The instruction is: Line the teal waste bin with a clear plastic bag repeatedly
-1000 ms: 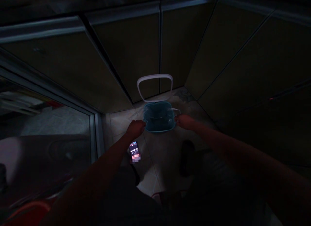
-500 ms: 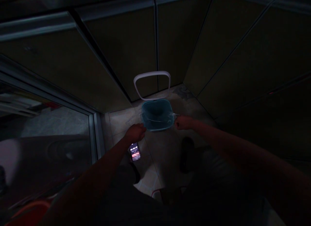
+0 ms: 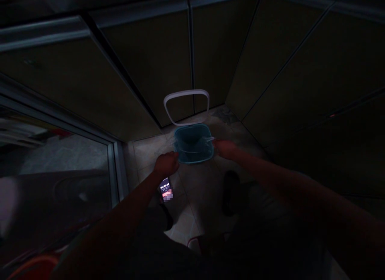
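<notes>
A: Status?
B: Teal bin (image 3: 194, 149) on tiled floor (image 3: 144, 155), in corner, btw both hands. Clear plastic film (image 3: 209, 140) over rim at R edge, a little at L edge too. Front + back edges too dark to tell. Inside = dark hollow, no contents made out.
A: Hands?
B: L hand (image 3: 166, 164) against L side of bin, fingers curled. Grip unclear in this light. R hand (image 3: 225, 149) at R edge, fingers closed on film, by the look of it.
A: White thing?
B: White frame (image 3: 186, 106) upright behind bin, meeting back edge. Poss. hinged lid ring, not certain.
A: Counts?
B: 1 bin, 1 frame, 2 hands. 1 phone (image 3: 166, 189) just below L hand, screen lit, part blurred. 1 dark shoe (image 3: 231, 193) in view, near front of bin.
A: Rest?
B: Dark cabinet doors (image 3: 144, 67) along both walls, approx 5. Glass panel (image 3: 60, 151) at L. Red tub (image 3: 34, 268) at bottom L corner, only rim showing, not near hands.
</notes>
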Demonstrator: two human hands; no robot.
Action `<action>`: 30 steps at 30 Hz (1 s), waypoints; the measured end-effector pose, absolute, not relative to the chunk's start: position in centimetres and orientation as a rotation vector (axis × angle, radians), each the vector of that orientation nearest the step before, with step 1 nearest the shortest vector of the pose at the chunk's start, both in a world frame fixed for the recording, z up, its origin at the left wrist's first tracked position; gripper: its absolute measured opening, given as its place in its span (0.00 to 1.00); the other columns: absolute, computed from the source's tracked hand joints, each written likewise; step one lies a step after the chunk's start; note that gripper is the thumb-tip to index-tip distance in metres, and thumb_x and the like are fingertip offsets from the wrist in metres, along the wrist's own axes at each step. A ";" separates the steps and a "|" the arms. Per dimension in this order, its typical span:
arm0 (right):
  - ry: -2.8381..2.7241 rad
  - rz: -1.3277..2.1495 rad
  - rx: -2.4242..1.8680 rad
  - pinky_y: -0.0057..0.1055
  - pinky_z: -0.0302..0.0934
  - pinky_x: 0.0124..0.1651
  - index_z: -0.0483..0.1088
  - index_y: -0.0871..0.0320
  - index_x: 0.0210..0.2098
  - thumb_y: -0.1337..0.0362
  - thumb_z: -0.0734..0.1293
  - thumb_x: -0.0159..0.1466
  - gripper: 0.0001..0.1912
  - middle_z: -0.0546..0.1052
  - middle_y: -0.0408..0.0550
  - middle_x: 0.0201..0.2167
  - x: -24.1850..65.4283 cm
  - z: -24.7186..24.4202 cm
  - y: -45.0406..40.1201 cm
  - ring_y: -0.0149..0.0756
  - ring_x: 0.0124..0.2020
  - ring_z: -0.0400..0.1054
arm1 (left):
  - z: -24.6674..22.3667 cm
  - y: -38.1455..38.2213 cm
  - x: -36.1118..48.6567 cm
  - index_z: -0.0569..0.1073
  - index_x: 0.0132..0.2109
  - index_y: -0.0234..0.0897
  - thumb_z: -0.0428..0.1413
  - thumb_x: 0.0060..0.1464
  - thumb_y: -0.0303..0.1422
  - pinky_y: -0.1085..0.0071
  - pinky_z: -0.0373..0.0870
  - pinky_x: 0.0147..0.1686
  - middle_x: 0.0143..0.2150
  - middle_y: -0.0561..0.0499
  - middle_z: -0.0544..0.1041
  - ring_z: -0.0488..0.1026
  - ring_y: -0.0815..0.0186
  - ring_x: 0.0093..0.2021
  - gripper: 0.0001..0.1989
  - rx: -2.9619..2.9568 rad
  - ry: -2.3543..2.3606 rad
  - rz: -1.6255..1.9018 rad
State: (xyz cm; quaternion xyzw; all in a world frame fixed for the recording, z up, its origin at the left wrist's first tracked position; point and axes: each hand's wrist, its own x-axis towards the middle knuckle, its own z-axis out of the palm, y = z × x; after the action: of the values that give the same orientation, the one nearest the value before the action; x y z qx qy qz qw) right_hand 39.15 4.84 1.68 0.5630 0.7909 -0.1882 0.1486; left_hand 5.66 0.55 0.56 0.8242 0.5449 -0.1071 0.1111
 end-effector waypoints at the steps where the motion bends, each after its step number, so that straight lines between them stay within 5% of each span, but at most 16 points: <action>1: 2.306 -0.538 1.591 0.38 0.72 0.50 0.72 0.56 0.63 0.67 0.66 0.71 0.21 0.79 0.59 0.60 39.0 1.8 4.9 0.52 0.53 0.80 | 0.8 0.7 5.7 0.76 0.60 0.41 0.53 0.67 0.34 0.60 0.71 0.48 0.53 0.42 0.80 0.80 0.54 0.49 0.18 2.410 1.607 -0.288; 5: 2.410 -0.571 1.442 0.37 0.70 0.53 0.76 0.49 0.62 0.69 0.62 0.73 0.21 0.80 0.53 0.60 38.4 1.3 4.6 0.49 0.56 0.78 | 0.8 1.3 5.5 0.69 0.71 0.46 0.55 0.65 0.31 0.61 0.72 0.48 0.61 0.42 0.77 0.79 0.53 0.53 0.28 2.393 1.546 -0.315; 13: 2.339 -0.524 1.457 0.40 0.70 0.55 0.81 0.50 0.58 0.63 0.67 0.73 0.17 0.81 0.55 0.59 39.0 -0.2 4.5 0.53 0.58 0.77 | -0.4 1.8 4.3 0.78 0.65 0.48 0.58 0.68 0.41 0.59 0.71 0.52 0.57 0.42 0.79 0.79 0.49 0.55 0.21 2.291 1.643 -0.271; 20: 2.315 -0.548 1.598 0.41 0.70 0.54 0.80 0.51 0.58 0.59 0.65 0.75 0.17 0.83 0.56 0.57 39.4 -1.4 4.5 0.53 0.55 0.79 | -1.4 1.9 4.0 0.67 0.75 0.47 0.60 0.67 0.40 0.57 0.73 0.53 0.63 0.39 0.77 0.78 0.45 0.60 0.33 2.240 1.723 -0.204; 25: 2.349 -0.894 1.778 0.38 0.70 0.58 0.75 0.50 0.66 0.67 0.66 0.72 0.24 0.82 0.52 0.58 40.2 -2.7 5.1 0.48 0.56 0.78 | -3.3 2.7 2.5 0.51 0.82 0.44 0.58 0.63 0.33 0.63 0.74 0.52 0.59 0.42 0.81 0.80 0.53 0.57 0.45 1.976 1.818 -0.066; 30: 2.320 -1.179 1.960 0.32 0.73 0.49 0.72 0.58 0.69 0.76 0.64 0.67 0.31 0.84 0.50 0.43 40.7 -4.2 6.2 0.40 0.43 0.80 | -5.0 3.8 0.2 0.55 0.81 0.37 0.54 0.66 0.34 0.65 0.74 0.51 0.49 0.45 0.86 0.82 0.55 0.52 0.40 1.700 1.927 0.093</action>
State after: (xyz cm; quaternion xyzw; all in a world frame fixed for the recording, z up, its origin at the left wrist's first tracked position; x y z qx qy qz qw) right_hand 40.66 6.16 -4.18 0.6005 0.7110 -0.3614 -0.0583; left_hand 0.23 3.76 -5.04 0.6344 0.7191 0.0348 0.2815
